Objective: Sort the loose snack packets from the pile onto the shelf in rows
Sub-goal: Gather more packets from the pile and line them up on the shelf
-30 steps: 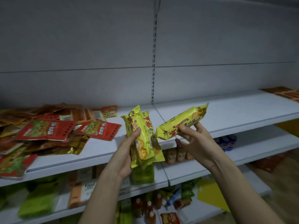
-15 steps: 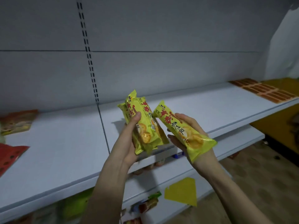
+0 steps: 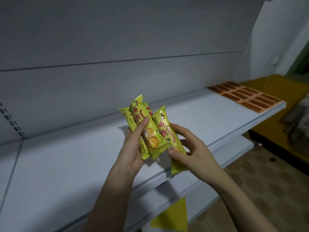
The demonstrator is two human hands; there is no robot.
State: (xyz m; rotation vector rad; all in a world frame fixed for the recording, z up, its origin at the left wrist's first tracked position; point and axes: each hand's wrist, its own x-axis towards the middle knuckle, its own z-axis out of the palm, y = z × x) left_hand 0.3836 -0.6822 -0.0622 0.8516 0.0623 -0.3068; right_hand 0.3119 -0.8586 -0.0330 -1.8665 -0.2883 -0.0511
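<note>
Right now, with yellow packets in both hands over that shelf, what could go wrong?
The left hand pinches a bunch of yellow packets with only a thumb across them, so one might slip out.

The right hand holds a single yellow packet above the white shelf's front edge; let go there, it could drop to the floor.

A careless slide rightward might disturb the orange packets already in rows.

Far off to my right a yellow cabinet (image 3: 274,88) stands just past the end of the shelving, against a white wall (image 3: 280,39). Below me the floor (image 3: 260,190) is brown with a dim mottled pattern, and one small dark speck lies on it. A yellow paper tag (image 3: 172,218) hangs low in front of me, pointed at its top corner.
</note>
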